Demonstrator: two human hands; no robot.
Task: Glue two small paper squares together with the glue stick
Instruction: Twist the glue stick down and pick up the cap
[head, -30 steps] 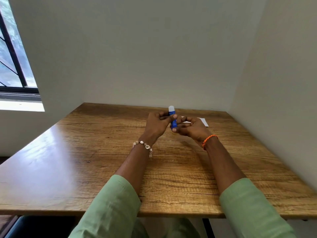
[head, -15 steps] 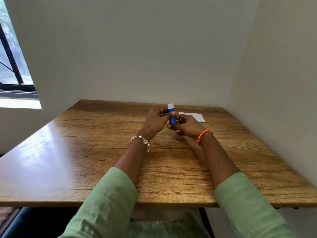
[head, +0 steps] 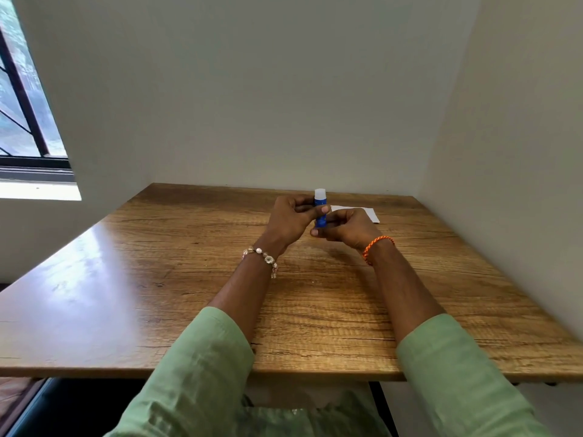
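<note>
While your view has tipped a little since a second ago, so the counter [head: 157, 279] sits lower and nearer, your hands have barely changed: both still meet over the far middle of the wood around the blue glue stick [head: 320, 212]. Your left hand [head: 288, 222] clenches the upper barrel, thumb laid across its front, and the stick stands upright with its white cap [head: 319, 193] rising clear above your fingers. Your right hand [head: 347, 227] closes its grip on the lower end of the barrel, thumb and fingertips pinched at the base, as it did before. White paper [head: 366, 212] lies flat on the counter just behind your right hand, partly hidden by it; you cannot tell whether it is one square or two.
</note>
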